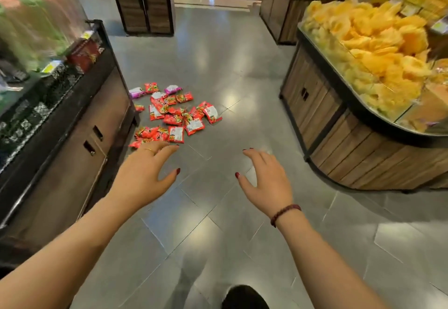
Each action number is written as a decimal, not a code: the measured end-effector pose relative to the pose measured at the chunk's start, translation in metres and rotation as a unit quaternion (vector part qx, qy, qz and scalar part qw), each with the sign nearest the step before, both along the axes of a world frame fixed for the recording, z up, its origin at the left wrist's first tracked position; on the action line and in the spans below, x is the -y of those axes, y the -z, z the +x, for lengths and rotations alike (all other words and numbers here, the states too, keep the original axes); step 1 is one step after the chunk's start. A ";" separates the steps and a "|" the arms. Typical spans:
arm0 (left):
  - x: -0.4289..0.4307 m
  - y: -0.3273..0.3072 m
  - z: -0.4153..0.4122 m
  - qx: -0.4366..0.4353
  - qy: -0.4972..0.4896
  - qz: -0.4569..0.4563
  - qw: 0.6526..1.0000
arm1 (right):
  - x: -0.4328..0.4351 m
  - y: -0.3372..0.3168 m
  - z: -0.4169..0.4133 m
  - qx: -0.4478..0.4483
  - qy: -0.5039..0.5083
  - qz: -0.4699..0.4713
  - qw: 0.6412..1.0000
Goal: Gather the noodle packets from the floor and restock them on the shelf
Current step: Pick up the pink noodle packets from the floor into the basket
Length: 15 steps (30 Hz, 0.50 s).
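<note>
Several red noodle packets lie scattered in a heap on the grey tiled floor, with two purple packets at the far side of the heap. The heap sits beside the dark shelf unit on the left. My left hand is stretched out above the floor with fingers spread, just short of the nearest packets, and holds nothing. My right hand reaches forward to the right of the heap, fingers loosely bent and empty, a bead bracelet on its wrist.
A wooden display stand heaped with yellow snack bags stands at the right. A dark cabinet is at the back, another counter at the back right. A red box sits on the left shelf top. A dark shoe shows at the bottom.
</note>
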State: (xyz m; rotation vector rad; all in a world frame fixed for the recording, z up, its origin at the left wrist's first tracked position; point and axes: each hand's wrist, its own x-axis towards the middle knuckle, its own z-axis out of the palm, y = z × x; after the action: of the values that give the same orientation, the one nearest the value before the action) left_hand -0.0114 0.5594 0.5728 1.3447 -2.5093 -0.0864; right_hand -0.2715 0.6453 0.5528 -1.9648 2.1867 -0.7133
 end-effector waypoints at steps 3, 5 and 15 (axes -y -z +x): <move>0.066 0.009 -0.051 -0.006 0.016 0.007 1.000 | 0.062 0.009 -0.047 -0.001 0.007 0.009 1.000; 0.109 0.018 -0.085 -0.001 0.016 0.007 1.000 | 0.106 0.017 -0.083 0.005 0.005 0.015 1.000; 0.290 0.025 -0.238 -0.016 0.007 0.044 0.999 | 0.301 0.018 -0.242 0.017 0.006 0.044 0.999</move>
State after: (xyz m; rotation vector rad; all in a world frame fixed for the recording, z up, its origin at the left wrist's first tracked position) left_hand -0.2490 0.2698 0.5474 1.3478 -2.5144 -0.2220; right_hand -0.5130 0.3440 0.5343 -1.8857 2.1732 -0.6363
